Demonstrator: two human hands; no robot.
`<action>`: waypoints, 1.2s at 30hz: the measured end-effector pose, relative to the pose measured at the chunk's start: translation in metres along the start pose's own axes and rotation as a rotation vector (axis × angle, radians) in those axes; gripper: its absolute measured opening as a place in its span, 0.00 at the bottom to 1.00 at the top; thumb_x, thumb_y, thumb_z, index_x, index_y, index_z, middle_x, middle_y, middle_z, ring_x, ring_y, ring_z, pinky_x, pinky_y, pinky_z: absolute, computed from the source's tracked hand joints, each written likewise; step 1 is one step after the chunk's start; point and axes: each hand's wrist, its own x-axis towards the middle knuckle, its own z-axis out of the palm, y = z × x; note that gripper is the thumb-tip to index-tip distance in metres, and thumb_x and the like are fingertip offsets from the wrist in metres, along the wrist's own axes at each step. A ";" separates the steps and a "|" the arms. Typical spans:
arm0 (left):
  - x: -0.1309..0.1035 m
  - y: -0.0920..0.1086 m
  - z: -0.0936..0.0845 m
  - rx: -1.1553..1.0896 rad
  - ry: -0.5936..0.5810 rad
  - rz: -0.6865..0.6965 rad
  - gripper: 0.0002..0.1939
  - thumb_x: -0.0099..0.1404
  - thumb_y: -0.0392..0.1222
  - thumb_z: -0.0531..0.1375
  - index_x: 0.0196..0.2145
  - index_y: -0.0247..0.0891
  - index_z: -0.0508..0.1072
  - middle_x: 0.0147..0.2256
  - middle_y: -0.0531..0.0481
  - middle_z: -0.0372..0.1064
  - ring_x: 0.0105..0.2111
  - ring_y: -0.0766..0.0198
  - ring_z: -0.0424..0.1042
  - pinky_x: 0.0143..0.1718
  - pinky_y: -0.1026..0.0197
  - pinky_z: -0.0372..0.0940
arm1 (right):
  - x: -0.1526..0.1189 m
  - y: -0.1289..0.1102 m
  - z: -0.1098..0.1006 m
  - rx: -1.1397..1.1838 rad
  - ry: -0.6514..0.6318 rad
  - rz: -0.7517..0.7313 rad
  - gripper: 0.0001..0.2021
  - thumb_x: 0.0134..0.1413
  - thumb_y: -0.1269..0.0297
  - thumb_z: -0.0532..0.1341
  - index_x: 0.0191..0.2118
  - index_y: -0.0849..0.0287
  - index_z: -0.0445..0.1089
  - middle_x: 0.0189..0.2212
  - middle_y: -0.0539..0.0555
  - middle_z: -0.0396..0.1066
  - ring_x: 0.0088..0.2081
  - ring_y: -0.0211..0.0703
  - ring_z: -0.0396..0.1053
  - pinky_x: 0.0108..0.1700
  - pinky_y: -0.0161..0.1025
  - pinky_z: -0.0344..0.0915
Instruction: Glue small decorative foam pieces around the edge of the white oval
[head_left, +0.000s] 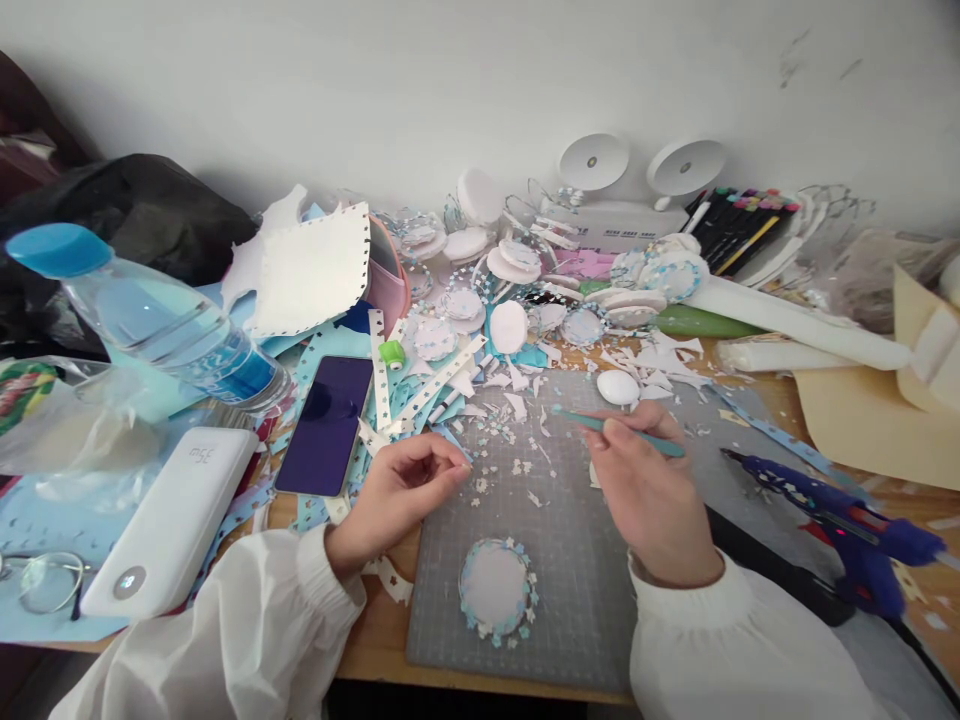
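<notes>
My right hand (649,490) grips slim teal tweezers (652,436), their tip pointing left above the grey cutting mat (585,620). A tiny pale bit seems to sit at that tip. Thumb and forefinger of my left hand (405,495) are pinched together at the mat's left edge; whether something small is between them cannot be made out. Nearer to me on the mat lies a white disc (497,588) ringed with small blue and white paper flowers. Loose tiny flowers (521,467) and white scraps (516,405) are scattered between and beyond my hands.
Left stand a water bottle (172,320), a phone (325,425), a white power bank (171,520) and glasses (52,582). A blue glue gun (840,525) lies right. Decorated discs (517,260) pile up by the wall, with markers (739,230) and a white roll (802,322).
</notes>
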 end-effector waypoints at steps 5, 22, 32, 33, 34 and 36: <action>0.001 -0.002 0.000 0.012 0.044 0.013 0.05 0.61 0.39 0.64 0.28 0.36 0.74 0.22 0.54 0.60 0.24 0.69 0.59 0.25 0.66 0.55 | 0.007 -0.003 -0.005 0.119 0.031 0.033 0.12 0.43 0.63 0.71 0.26 0.51 0.65 0.21 0.42 0.66 0.27 0.34 0.66 0.38 0.38 0.68; -0.001 -0.001 -0.004 0.129 -0.070 0.232 0.09 0.62 0.35 0.64 0.41 0.42 0.78 0.32 0.49 0.65 0.31 0.66 0.63 0.32 0.63 0.59 | -0.022 0.019 0.006 -0.204 -0.380 0.047 0.06 0.52 0.69 0.67 0.31 0.54 0.69 0.30 0.49 0.75 0.37 0.42 0.75 0.38 0.39 0.69; -0.001 0.000 -0.001 0.079 -0.069 0.183 0.03 0.62 0.34 0.63 0.33 0.38 0.78 0.30 0.49 0.66 0.31 0.65 0.65 0.33 0.62 0.60 | -0.021 0.017 0.011 -0.259 -0.363 0.048 0.06 0.51 0.68 0.67 0.29 0.54 0.69 0.29 0.47 0.75 0.34 0.38 0.74 0.37 0.36 0.68; 0.000 0.001 -0.001 0.074 -0.066 0.173 0.03 0.63 0.34 0.63 0.33 0.38 0.77 0.30 0.49 0.67 0.31 0.65 0.65 0.33 0.62 0.60 | -0.021 0.017 0.010 -0.262 -0.361 0.043 0.06 0.51 0.68 0.67 0.29 0.54 0.69 0.29 0.47 0.74 0.34 0.38 0.74 0.38 0.36 0.68; 0.000 0.001 -0.001 0.070 -0.062 0.163 0.03 0.63 0.34 0.62 0.32 0.37 0.77 0.30 0.49 0.67 0.31 0.66 0.65 0.33 0.63 0.60 | -0.021 0.017 0.010 -0.264 -0.359 0.041 0.06 0.51 0.67 0.67 0.29 0.54 0.69 0.29 0.47 0.74 0.34 0.39 0.74 0.38 0.38 0.68; 0.000 0.002 -0.001 0.071 -0.055 0.143 0.03 0.64 0.35 0.61 0.32 0.37 0.75 0.30 0.50 0.66 0.32 0.66 0.65 0.34 0.63 0.60 | -0.020 0.017 0.008 -0.270 -0.352 0.045 0.06 0.51 0.67 0.67 0.29 0.54 0.69 0.29 0.48 0.74 0.35 0.40 0.73 0.40 0.40 0.68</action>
